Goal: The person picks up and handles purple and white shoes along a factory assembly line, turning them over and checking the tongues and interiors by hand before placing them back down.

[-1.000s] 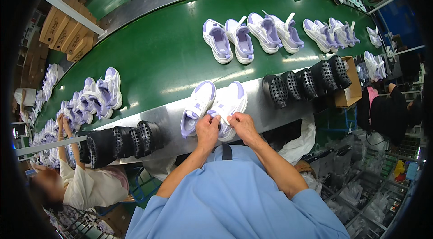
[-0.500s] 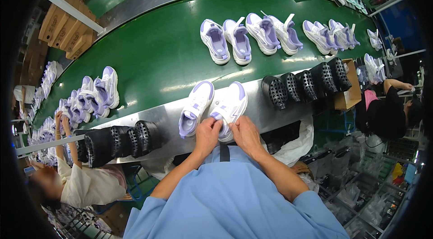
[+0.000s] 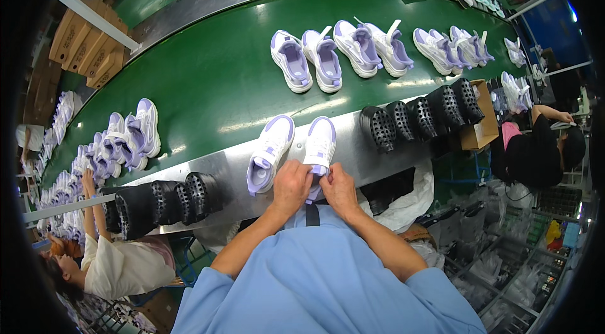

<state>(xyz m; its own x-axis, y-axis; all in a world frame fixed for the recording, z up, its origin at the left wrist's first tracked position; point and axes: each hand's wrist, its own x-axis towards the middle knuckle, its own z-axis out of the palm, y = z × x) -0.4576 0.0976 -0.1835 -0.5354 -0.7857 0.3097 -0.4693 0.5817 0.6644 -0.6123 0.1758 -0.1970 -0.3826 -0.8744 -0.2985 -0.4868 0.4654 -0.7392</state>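
Note:
A white and lilac sneaker sits on the metal edge in front of me, toe pointing away. My left hand pinches the left side of its opening near the strap. On the opposite side my right hand grips the collar, fingers closed. Part of the heel is hidden between the two hands. Just left of it stands the matching sneaker, its opening toward me, untouched by either hand.
Sneaker pairs stand on the green belt. Black perforated shoe moulds line the metal ledge at right, more moulds at left. A co-worker sits at left, another at right. Brown boxes are stacked far left.
The held sneaker has turned from slanting right to pointing nearly straight ahead. My hands have shifted slightly around its opening. Sneakers on the belt sit a little further left in view.

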